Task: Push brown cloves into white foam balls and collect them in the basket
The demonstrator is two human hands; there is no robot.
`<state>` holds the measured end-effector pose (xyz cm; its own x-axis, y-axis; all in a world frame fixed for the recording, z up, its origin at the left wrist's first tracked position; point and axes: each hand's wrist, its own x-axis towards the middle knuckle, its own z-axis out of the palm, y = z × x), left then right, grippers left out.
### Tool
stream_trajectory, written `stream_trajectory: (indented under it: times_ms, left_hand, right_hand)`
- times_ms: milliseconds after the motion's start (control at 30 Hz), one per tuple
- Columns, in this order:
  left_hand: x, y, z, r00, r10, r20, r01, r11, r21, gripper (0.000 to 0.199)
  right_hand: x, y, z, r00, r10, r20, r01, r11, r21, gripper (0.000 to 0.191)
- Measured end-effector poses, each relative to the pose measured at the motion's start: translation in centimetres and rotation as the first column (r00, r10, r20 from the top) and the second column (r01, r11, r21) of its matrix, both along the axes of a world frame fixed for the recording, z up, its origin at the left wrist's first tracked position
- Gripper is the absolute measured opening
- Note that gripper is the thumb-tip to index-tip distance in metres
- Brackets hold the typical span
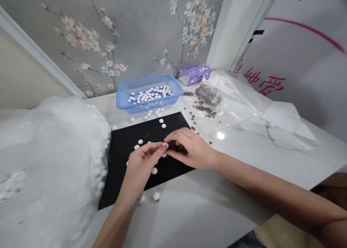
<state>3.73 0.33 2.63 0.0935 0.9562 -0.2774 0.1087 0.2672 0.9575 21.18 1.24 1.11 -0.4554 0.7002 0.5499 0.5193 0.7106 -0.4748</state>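
My left hand [142, 159] pinches a small white ball [165, 145] between thumb and fingertips. Touching or nearly touching that ball are the fingertips of my right hand [192, 148], which curls around a cluster of small brown pieces [180, 148]. Both hands are over a black mat [124, 183]. Several white balls lie on the mat around my left hand, one of them just below the fingers [154, 171]. Near the mat's front edge, a white ball [156, 195] with reddish-brown points under it rests on the white table [189, 212].
A blue basket [150, 105] of white balls stands at the back, beside a purple box [195, 74]. Clear plastic [233, 107] with brown pieces lies behind my right arm. A big translucent bag [54, 161] of white balls fills the left side.
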Motion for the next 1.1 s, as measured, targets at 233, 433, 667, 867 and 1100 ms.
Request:
stream_trajectory:
  times_ms: [233,433,667,867,1100]
  left_hand:
    - [-0.7,0.6,-0.2,0.974,0.217,0.059,-0.220,0.974,0.053,0.032]
    - [-0.6,0.7,0.0,0.964,0.242,0.106,-0.246,0.969,0.029,0.032]
    - [-0.6,0.5,-0.1,0.969,0.217,0.117,-0.220,0.975,0.015,0.029]
    - [-0.1,0.2,-0.2,0.974,0.180,0.135,-0.177,0.984,-0.034,0.029]
    - [0.3,-0.3,-0.4,0.986,0.120,0.116,-0.114,0.992,-0.059,0.026]
  right_hand:
    - [-0.9,-0.5,-0.5,0.962,-0.094,0.258,0.126,0.986,-0.111,0.021]
    - [-1.3,-0.6,-0.4,0.962,-0.008,0.272,0.035,0.995,-0.096,0.011]
    - [-0.9,-0.8,0.1,0.993,-0.024,-0.118,-0.002,0.975,-0.220,0.006]
    - [-0.6,-0.6,-0.2,0.943,-0.102,-0.316,0.042,0.981,-0.191,0.004]
    - [-0.4,-0.7,0.2,0.888,-0.201,-0.414,0.165,0.979,-0.121,0.008]
